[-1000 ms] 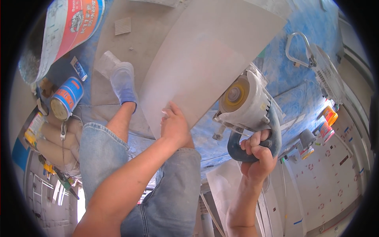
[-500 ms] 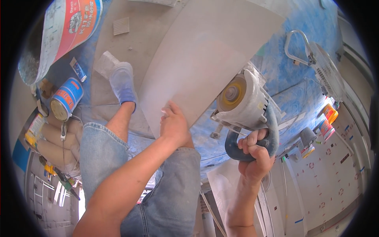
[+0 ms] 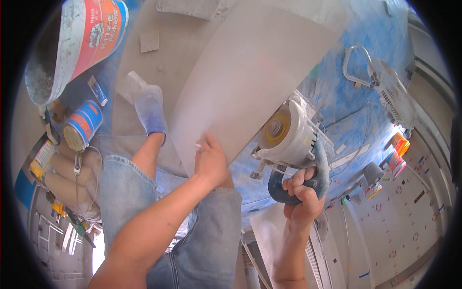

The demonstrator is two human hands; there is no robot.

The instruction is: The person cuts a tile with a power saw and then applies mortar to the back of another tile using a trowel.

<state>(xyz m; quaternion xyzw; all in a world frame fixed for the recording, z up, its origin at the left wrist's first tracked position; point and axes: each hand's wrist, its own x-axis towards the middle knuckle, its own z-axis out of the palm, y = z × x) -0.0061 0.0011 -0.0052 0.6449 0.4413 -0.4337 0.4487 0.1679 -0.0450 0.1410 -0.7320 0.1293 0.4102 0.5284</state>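
Observation:
A large pale grey tile (image 3: 250, 62) stretches from my lap away across the work area. On its near end rests my left hand (image 3: 211, 161), index finger stretched out and the other fingers loosely bent. To the right, my right hand (image 3: 304, 185) is wrapped around the dark D-shaped handle of a dusty circular saw (image 3: 305, 139). The saw's round yellow-centred disc hub (image 3: 275, 129) faces the tile, close beside its right edge. Whether the blade touches the tile is hidden. My left foot, in a dusty blue-and-white sock (image 3: 150, 108), is beside the tile's left edge.
At left are a large bucket (image 3: 79, 58), a paint can (image 3: 83, 126), a small tube (image 3: 97, 90) and stacked tan sacks (image 3: 72, 176). A floor fan (image 3: 392, 91) stands on the blue-stained floor (image 3: 346, 125) at far right, with small containers (image 3: 397, 161) nearer. A square offcut (image 3: 149, 41) lies beyond my foot.
The circular saw in my right hand has shifted slightly toward me along the tile's right edge. My left hand stays on the tile. The whole view has shifted a little.

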